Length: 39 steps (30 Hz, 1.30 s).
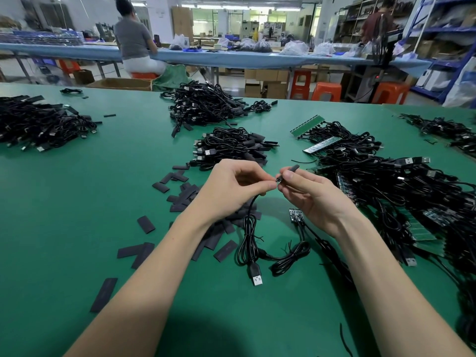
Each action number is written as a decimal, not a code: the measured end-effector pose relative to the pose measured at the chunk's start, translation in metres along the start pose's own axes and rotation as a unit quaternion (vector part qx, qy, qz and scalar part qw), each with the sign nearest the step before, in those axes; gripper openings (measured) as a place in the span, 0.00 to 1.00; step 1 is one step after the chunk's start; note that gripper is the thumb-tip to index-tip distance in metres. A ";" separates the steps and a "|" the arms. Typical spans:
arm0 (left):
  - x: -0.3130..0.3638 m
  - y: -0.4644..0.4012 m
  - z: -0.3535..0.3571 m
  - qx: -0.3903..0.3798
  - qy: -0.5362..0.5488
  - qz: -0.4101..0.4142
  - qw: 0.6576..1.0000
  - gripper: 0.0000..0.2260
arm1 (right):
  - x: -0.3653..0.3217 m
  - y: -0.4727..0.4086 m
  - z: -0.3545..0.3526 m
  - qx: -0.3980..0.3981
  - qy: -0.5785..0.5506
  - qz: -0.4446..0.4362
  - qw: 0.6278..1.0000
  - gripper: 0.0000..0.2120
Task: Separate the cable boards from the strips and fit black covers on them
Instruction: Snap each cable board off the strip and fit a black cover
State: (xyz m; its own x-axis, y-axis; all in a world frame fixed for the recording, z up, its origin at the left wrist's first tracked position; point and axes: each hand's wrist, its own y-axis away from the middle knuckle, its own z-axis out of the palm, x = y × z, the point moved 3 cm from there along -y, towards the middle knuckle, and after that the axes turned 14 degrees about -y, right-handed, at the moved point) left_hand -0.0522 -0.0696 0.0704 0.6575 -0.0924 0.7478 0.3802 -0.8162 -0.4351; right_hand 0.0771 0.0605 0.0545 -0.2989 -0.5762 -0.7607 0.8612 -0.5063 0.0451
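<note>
cable board (278, 179) sits pinched between my two hands, above the green table (77, 202). my forearms reach in from the near edge. my left hand (231, 186) pinches the board's end between thumb and forefinger, its cable (248, 243) hanging down to a flat metal plug (257, 276). my right hand (311, 197) pinches a black cover (293, 168), a flat matte sleeve, at the board's tip. loose covers (185, 194) lie scattered just left. another bare board (296, 215) lies under my right wrist. green strips (309, 124) tangle with glossy cables to the right; covered piles (231, 145) lie beyond.
</note>
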 end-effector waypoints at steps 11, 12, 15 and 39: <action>-0.006 0.003 0.000 0.005 0.064 -0.013 0.998 0.05 | 0.007 0.002 0.006 -0.039 0.027 0.026 0.999 0.05; -0.007 0.003 0.000 0.007 0.066 -0.015 0.998 0.05 | 0.007 0.002 0.006 -0.040 0.029 0.026 0.998 0.05; -0.009 0.002 0.001 0.011 0.079 -0.017 0.997 0.04 | 0.010 0.002 0.009 -0.033 0.035 0.004 0.999 0.08; -0.015 0.003 0.004 0.056 0.081 -0.049 0.994 0.05 | 0.012 -0.004 0.020 0.034 0.039 -0.169 0.984 0.10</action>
State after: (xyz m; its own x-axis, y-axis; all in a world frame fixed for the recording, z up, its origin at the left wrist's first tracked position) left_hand -0.0581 -0.0690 0.0563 0.5046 -0.1133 0.8559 0.5133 -0.7577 -0.4029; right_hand 0.0623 0.0427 0.0583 -0.5299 -0.3176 -0.7864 0.6873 -0.7041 -0.1787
